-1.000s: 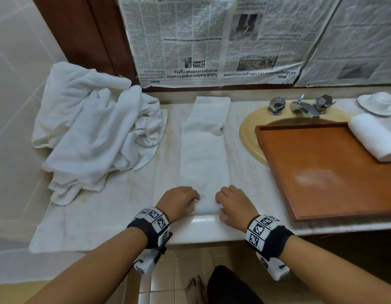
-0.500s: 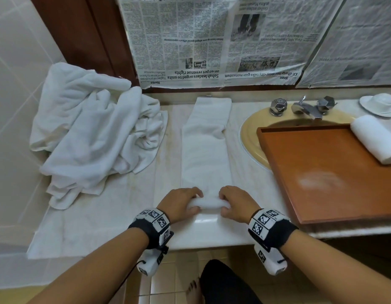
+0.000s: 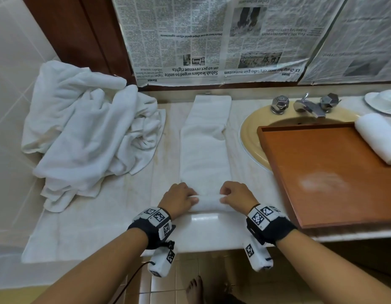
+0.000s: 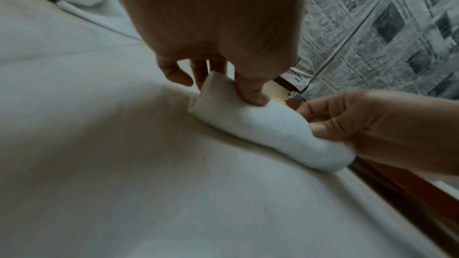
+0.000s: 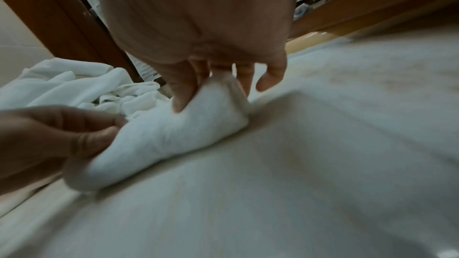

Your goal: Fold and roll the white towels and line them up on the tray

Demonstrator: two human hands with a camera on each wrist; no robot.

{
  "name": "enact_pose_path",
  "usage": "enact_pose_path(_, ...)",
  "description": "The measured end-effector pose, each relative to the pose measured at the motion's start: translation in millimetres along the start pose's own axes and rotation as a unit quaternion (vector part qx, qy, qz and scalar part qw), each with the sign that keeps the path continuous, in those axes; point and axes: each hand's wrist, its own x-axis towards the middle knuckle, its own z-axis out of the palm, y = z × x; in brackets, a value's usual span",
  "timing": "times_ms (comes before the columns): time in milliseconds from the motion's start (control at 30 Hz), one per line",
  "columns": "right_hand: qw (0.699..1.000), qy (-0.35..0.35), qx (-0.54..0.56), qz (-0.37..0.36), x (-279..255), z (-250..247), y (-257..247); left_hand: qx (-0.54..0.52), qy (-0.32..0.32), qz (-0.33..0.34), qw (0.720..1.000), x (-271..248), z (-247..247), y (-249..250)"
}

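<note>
Since the earlier frame the roll [image 3: 208, 202] has thickened, left hand [image 3: 179, 199] and right hand [image 3: 236, 197] pinching its ends; uneven pressure likely cones it.

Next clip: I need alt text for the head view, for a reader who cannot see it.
Both hands, left and right, grip the rolled near end of a folded white towel lying flat along a pale counter. A crumpled towel pile sits left; a wooden tray over the sink holds one rolled towel.
</note>
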Motion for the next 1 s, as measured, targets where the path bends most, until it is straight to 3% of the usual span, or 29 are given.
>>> enact_pose_path(100,0.993,0.093,-0.07,-0.01,-5,12,1,-0.024,0.069,-0.018,0.997,0,4,5)
enact_pose_path(167,0.977,0.144,-0.149,-0.056,-10,19,0,0.019,0.112,-0.004,0.994,-4,8,9)
enact_pose_path(300,0.935,0.194,-0.241,-0.173,-18,32,5,0.105,0.195,0.122,0.967,-12,19,13)
enact_pose_path(400,0.922,0.192,-0.273,-0.193,-23,36,11,0.122,0.223,0.163,0.953,-18,27,13)
enact_pose_path(700,0.895,0.188,-0.338,-0.224,-20,34,18,0.176,0.179,0.182,0.951,-16,21,5)
enact_pose_path(1000,0.931,0.149,-0.261,-0.208,-16,27,18,0.087,0.127,0.174,0.973,-10,11,-6)
